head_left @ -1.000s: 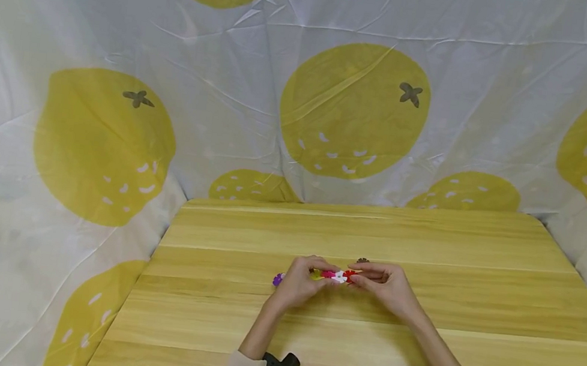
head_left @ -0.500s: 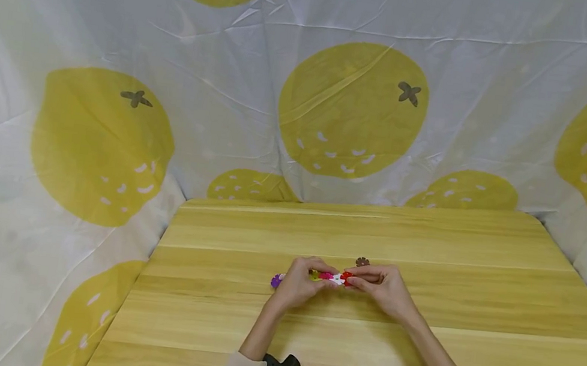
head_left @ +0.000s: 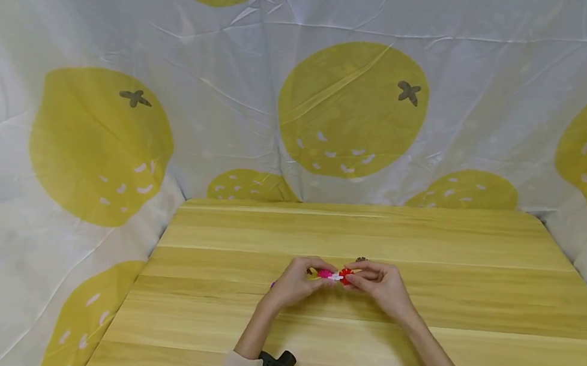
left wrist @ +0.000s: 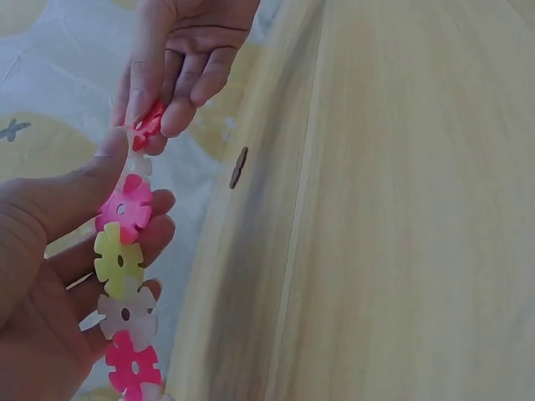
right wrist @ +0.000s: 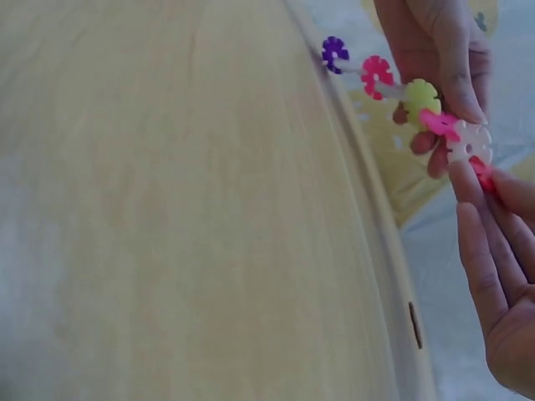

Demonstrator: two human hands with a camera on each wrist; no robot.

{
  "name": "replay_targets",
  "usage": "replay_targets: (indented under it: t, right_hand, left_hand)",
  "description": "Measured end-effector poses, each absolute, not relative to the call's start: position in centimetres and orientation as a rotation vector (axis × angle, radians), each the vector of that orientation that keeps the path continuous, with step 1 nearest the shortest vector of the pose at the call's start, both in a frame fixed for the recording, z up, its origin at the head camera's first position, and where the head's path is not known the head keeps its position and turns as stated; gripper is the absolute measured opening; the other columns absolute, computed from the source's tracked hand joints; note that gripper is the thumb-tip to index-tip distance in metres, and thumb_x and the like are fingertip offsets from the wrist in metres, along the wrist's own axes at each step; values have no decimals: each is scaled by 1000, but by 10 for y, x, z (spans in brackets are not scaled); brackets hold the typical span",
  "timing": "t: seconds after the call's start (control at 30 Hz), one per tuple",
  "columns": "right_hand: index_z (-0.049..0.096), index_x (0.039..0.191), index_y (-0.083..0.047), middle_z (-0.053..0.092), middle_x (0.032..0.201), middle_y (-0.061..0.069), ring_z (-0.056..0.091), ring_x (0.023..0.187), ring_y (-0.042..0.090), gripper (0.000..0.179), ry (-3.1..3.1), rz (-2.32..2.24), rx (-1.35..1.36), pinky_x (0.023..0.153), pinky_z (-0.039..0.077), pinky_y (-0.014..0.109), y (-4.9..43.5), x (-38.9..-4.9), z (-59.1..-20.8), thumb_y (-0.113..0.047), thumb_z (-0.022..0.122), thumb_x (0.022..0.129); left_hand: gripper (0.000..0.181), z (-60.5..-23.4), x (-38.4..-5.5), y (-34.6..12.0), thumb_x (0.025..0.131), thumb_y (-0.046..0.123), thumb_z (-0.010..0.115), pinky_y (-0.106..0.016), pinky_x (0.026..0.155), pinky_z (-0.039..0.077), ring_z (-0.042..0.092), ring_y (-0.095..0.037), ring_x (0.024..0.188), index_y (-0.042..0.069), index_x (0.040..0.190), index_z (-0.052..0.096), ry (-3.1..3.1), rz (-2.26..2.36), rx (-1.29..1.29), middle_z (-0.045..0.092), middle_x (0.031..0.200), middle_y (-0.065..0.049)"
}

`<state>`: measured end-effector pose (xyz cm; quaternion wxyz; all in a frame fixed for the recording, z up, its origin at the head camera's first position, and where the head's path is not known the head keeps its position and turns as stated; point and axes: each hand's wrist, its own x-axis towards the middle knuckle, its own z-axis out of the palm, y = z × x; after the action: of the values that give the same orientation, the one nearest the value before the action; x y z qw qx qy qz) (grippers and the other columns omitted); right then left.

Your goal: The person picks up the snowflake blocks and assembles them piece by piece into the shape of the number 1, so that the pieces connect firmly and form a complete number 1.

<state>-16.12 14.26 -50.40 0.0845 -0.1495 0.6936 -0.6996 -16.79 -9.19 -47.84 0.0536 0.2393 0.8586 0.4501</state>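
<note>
A chain of interlocking snowflake discs runs between the two hands, above the table. My left hand [head_left: 297, 281] holds the chain near its white disc [right wrist: 470, 144] and pink disc [left wrist: 125, 209], thumb on top. Past that hand trail a yellow disc [left wrist: 119, 261], a further white disc [left wrist: 127, 314], another pink disc [left wrist: 132, 366] and a purple disc [right wrist: 334, 54] at the far end. My right hand [head_left: 386, 287] pinches a red disc [head_left: 346, 276] between thumb and fingers, right at the edge of the white one. The fingers partly cover the red disc.
One loose brown disc [left wrist: 239, 167] lies on the wooden table [head_left: 428, 240], just beyond the right hand. A curtain with a lemon print [head_left: 353, 108] hangs behind the table and along its left side. Each wrist wears a black camera [head_left: 278, 363].
Both hands stay nearly in place with small shifts. The chain has tilted: its purple end is now mostly behind the left hand, and the brown disc is again partly behind the right hand.
</note>
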Motion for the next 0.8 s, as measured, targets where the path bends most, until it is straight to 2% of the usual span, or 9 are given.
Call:
replay_targets:
  t: [0.17,0.43,0.63,0.8]
  right_hand:
    - [67,123,12,80,99,16,79,88,21,36,2055,-2099,-314,81,63,36,141,-161,-502,-11,74,96]
    - [65,126,11,81,97,2,77,86,12,35,1960,-2171,-50,81,63,32,134,-161,-501,-11,70,99]
    - [64,128,11,80,104,4,77,87,10,36,1950,-2164,13,82,63,32,131,-161,-497,-13,68,100]
    - [62,130,11,80,103,7,77,90,13,35,1986,-2090,-87,87,62,34,141,-167,-497,-13,63,104]
  left_hand:
    - [28,-474,-165,-84,89,15,82,-36,97,57,72,-21,107,6,115,78,2689,1367,878,79,110,-7]
    - [35,-483,-166,-70,85,14,85,-29,90,59,73,-22,104,4,118,77,2843,1363,939,79,110,-9]
    - [34,-489,-169,-67,86,12,83,-27,88,58,71,-21,101,4,119,77,2853,1429,917,79,110,-9]
    - [30,-488,-170,-68,87,13,82,-28,86,58,71,-21,99,3,115,78,2850,1459,912,79,105,-9]
